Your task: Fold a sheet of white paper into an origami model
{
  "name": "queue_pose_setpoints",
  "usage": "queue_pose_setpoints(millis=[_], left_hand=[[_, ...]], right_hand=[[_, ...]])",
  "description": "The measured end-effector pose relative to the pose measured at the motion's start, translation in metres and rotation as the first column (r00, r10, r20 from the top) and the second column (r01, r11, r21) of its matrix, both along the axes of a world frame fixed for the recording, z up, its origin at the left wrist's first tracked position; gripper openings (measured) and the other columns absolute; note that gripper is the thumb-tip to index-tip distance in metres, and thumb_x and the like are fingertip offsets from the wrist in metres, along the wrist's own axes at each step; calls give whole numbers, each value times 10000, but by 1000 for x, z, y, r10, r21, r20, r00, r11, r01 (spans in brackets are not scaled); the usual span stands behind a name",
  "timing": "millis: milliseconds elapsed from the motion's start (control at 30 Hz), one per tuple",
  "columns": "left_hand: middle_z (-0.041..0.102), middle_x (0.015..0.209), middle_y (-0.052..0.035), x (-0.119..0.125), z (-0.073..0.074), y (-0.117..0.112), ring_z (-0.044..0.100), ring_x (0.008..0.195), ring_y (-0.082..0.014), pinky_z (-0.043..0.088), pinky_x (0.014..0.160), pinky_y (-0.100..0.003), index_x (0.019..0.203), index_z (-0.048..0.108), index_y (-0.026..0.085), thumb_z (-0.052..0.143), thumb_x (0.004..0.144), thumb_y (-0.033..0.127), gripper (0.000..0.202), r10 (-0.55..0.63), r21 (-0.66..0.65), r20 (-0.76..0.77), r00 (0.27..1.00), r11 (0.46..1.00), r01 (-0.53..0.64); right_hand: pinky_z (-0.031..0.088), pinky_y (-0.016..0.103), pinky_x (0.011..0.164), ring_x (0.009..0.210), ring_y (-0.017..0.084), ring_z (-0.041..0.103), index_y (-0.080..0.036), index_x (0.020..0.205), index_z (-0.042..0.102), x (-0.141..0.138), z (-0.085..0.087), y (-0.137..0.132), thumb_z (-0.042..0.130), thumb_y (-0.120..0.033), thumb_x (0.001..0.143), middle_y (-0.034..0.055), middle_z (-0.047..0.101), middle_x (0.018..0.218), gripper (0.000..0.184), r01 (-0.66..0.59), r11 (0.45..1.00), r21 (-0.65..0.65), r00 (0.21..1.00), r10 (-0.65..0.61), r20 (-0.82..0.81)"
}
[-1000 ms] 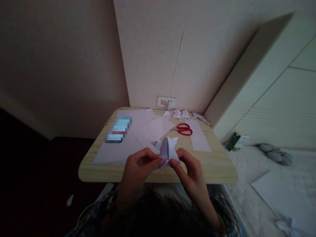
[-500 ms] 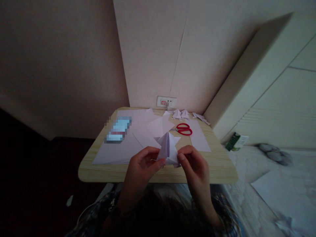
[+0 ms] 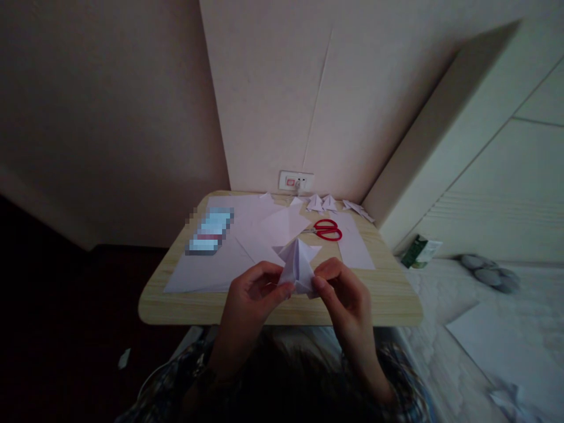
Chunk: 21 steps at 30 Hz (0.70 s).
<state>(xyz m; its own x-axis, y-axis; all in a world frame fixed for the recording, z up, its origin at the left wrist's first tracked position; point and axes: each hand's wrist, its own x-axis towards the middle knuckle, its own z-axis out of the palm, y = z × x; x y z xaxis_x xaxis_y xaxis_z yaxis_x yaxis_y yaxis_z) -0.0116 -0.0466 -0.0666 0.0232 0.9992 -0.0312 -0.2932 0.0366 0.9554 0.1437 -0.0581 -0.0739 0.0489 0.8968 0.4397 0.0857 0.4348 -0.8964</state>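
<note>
A white folded-paper figure [image 3: 298,265], with a pointed top and two side points, is held up over the near part of the table. My left hand [image 3: 255,294] pinches its lower left corner between thumb and fingers. On the other side, my right hand [image 3: 343,291] grips the lower right corner with thumb and forefinger. Just beyond the figure lie scissors [image 3: 326,230] with red handles and white paper sheets [image 3: 211,276]. The undersides of the folds are hidden.
The wooden table [image 3: 185,311] meets a wall with a socket [image 3: 296,180]. A pixelated phone [image 3: 210,230] lies at left. Several folded-paper figures [image 3: 321,203] stand along the back edge. To the right, a bed [image 3: 432,305] bears more paper [image 3: 497,341] and a green-and-white packet [image 3: 420,252].
My right thumb and forefinger have shifted slightly inward on the paper figure's lower right corner. Both hands keep hold of it, and the view has moved very slightly.
</note>
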Motion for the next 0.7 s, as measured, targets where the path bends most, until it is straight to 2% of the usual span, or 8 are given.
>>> queue_pose_setpoints(millis=[233,433,700], left_hand=[[700,648,43,1,1,0,643,638,-111,510,628,-187,685,712,177,801,656,153,97,-14,19,-17,1000,1000,15],[680,642,52,3,1,-4,623,637,-103,493,628,-183,685,694,181,793,675,168,100,22,14,-31,999,1000,-22],[669,620,37,1,0,0,620,612,-124,500,591,-205,668,677,168,814,622,193,147,8,7,-27,1000,1000,-8]], right_hand=[[411,249,599,653,124,530,-214,720,588,-1,1,2,622,-219,942,-37,568,691,225,1,1000,25,999,-2,39],[413,248,597,643,128,530,-214,709,577,-2,1,2,616,-224,941,-33,567,680,236,9,1000,25,999,-11,53],[415,254,575,621,133,529,-210,709,573,-3,-1,1,618,-245,939,-27,568,666,237,28,1000,10,999,-28,43]])
